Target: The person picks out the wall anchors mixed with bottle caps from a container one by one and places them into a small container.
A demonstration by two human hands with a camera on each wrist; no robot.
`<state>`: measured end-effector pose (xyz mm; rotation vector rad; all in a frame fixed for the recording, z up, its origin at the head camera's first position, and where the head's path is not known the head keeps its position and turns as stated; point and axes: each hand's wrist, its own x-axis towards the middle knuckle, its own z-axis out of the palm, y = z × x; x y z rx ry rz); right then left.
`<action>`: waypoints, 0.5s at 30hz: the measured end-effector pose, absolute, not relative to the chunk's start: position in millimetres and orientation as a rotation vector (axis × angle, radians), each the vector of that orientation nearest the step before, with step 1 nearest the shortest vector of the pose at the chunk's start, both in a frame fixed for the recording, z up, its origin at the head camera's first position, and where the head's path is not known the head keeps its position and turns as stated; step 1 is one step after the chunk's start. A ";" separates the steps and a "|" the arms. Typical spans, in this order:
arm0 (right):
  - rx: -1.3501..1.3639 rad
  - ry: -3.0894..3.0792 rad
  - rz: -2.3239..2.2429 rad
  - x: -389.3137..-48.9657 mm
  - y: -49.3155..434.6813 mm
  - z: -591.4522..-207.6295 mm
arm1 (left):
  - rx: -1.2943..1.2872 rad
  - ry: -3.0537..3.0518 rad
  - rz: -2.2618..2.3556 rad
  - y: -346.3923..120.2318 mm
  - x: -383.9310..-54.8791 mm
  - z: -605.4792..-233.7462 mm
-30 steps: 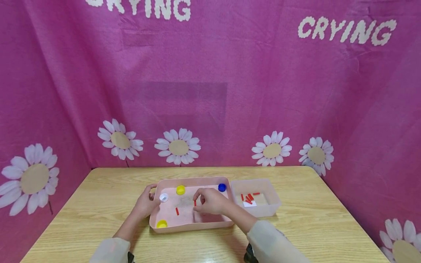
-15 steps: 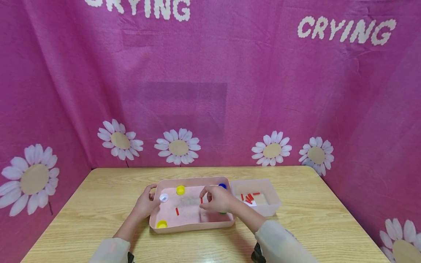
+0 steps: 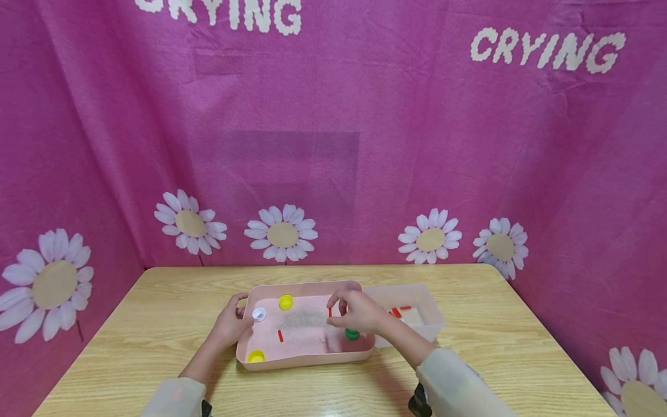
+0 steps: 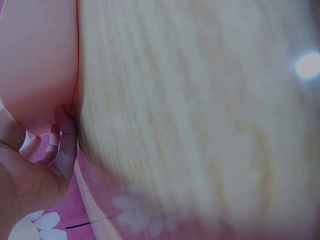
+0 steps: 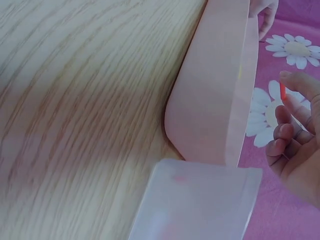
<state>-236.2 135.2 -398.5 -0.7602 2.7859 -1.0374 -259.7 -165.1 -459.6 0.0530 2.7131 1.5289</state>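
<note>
My right hand (image 3: 359,313) pinches a small red stick (image 3: 330,313) upright between thumb and index finger, above the right half of a shallow pink tray (image 3: 307,360). In the right wrist view, this red stick (image 5: 283,91) spans the two fingertips while the other fingers curl loosely. My left hand (image 3: 231,321) grips the tray's left end, thumb over the rim and fingers outside. Inside the tray lie another red stick (image 3: 280,336), a white cap (image 3: 259,314), a yellow cap (image 3: 285,302) at the back, a yellow cap (image 3: 256,356) at the front and green caps (image 3: 352,334) at right.
Against the tray's right end stands a translucent bin (image 3: 432,327) with several red sticks (image 3: 397,313), partly behind my right hand. Both containers sit on a wooden table (image 3: 172,313). A pink flowered curtain (image 3: 359,243) hangs behind the table's far edge.
My right hand has moved right across the tray with the pinched red stick. It now covers the blue cap, and the green caps show below it. The left hand has stayed put.
</note>
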 end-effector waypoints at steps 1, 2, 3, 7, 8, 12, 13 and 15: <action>-0.750 2.782 -1.048 -236.0 136.4 -397.1 | 0.054 2.714 1.528 -165.1 -260.0 -459.8; -0.748 2.785 -1.052 -235.7 137.6 -395.9 | 0.057 2.716 1.526 -165.1 -260.3 -460.0; -0.743 2.789 -1.054 -235.5 138.9 -395.0 | 0.057 2.718 1.524 -165.1 -260.5 -460.1; -0.753 2.815 -1.054 -235.7 145.1 -392.8 | 0.051 2.716 1.527 -165.3 -260.9 -461.2; -0.758 2.821 -1.052 -236.2 146.8 -392.9 | 0.051 2.716 1.529 -165.3 -260.9 -461.4; -0.758 2.854 -1.024 -237.7 153.9 -393.3 | 0.036 2.718 1.523 -164.9 -260.8 -461.4; -0.751 2.865 -1.008 -238.1 155.8 -393.6 | 0.030 2.718 1.520 -164.8 -261.0 -461.2; -0.729 2.878 -0.989 -238.1 159.7 -393.0 | 0.025 2.718 1.514 -164.6 -261.2 -460.6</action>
